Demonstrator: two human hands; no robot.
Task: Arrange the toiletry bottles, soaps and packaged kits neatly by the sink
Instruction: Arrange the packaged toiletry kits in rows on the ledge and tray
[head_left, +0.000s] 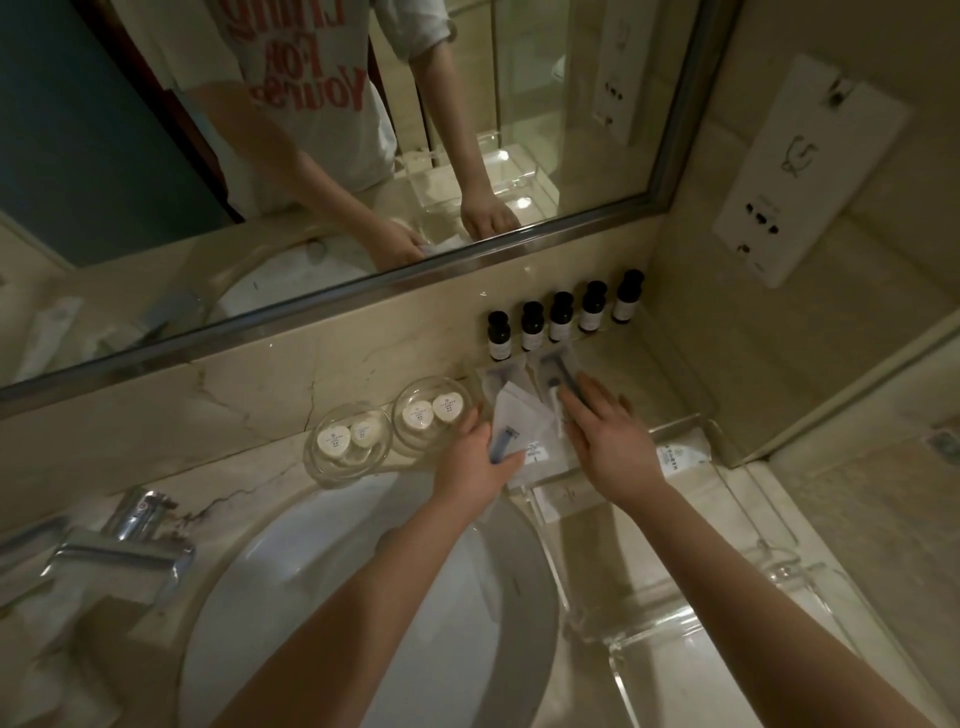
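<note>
Several small dark bottles with white labels stand in a row against the back wall under the mirror. Two glass dishes each hold two wrapped heart-shaped soaps. In front of the bottles lie several clear packaged kits, overlapping one another. My left hand grips one packet with a blue item inside at its near end. My right hand lies flat with straight fingers on a razor packet. Another packet sits to the right in a clear tray.
A white basin fills the lower middle, with a chrome faucet at the left. A clear acrylic tray stands on the marble counter at the right. The mirror runs above; a socket panel hangs on the right wall.
</note>
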